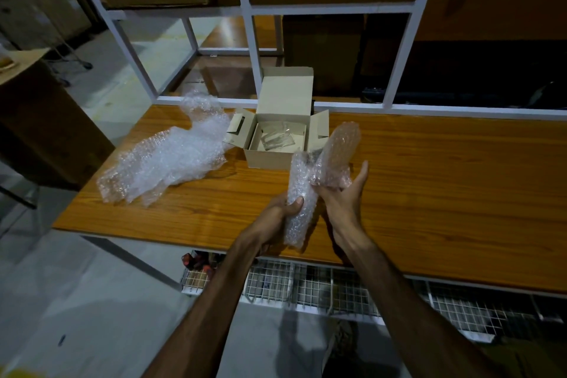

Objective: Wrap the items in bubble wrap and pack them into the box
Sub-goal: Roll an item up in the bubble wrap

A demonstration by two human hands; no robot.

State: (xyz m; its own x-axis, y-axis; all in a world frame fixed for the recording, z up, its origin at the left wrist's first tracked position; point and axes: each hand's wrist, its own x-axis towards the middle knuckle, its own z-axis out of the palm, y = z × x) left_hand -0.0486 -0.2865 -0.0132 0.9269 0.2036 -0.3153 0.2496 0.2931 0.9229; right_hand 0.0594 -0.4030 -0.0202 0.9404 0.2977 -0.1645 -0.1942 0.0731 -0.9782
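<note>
- Above the near edge of the wooden table [429, 193], a bubble-wrapped bundle [299, 209] is held upright, just in front of the box [276, 156].
- Left hand [276, 215]: closed around the lower part of the bundle, thumb pressed across its front.
- Right hand [343, 196]: fingers curled under a loose wrap tail [337, 150], which rises and flares toward the box; the grip is partial, with the palm partly open.
- Contents of the bundle: hidden by the wrap; cannot be identified.
- Box: open, lid flap raised at the back, side flaps spread. Something clear and wrapped-looking is seen lying inside; its exact nature cannot be told.
- Spare bubble wrap [165, 159]: a large crumpled sheet, spread on the table to the left of the box, touching its left flap.
- Surround: white metal shelving [245, 9] behind the table; wire baskets [337, 288] below it.
- Progress, as judged: one item appears already packed; the held bundle is wrapped but its tail is unfolded. Left to do: tail tucked, bundle placed in box, box closed.
</note>
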